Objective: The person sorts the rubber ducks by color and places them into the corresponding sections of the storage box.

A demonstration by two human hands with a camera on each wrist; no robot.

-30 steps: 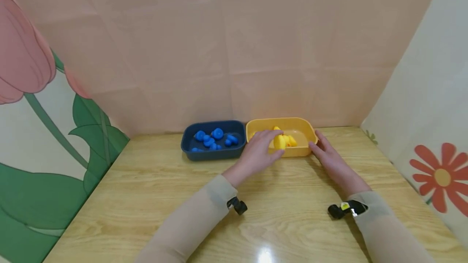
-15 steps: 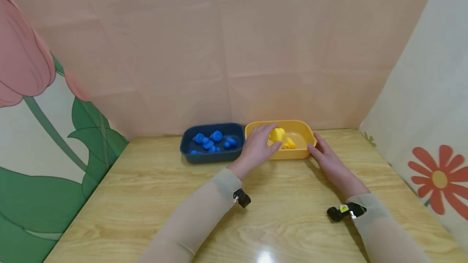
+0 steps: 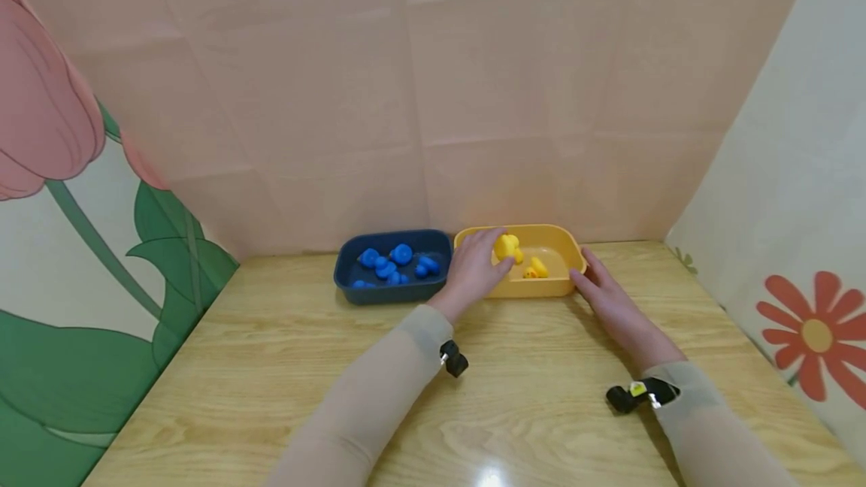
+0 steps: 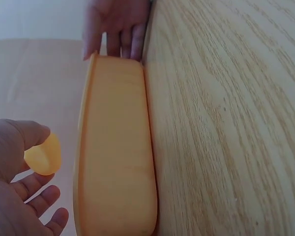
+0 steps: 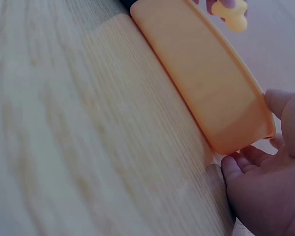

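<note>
My left hand (image 3: 473,267) pinches a small yellow toy duck (image 3: 508,248) between thumb and fingertips, above the left part of the yellow bin (image 3: 555,288). Seen from the left wrist, the duck (image 4: 46,155) stands out past the bin's rim, and the other fingers are loosely bent. Inside the bin lies another small yellow toy duck (image 3: 537,267). At the bin's right end, my right hand (image 3: 612,307) holds the corner. The right wrist view shows its thumb at the rim and the fingers (image 5: 246,162) low against the end wall.
A dark blue bin (image 3: 389,294) with several small blue toys (image 3: 401,253) stands left of the yellow bin, the two side by side. Both are at the back of the wooden table (image 3: 528,389), near the pink wall cover (image 3: 433,96). Flower-printed panels rise at both sides.
My left hand has lifted the yellow duck off the other one and carried it slightly left and back. The right hand has stayed on the bin's corner.
</note>
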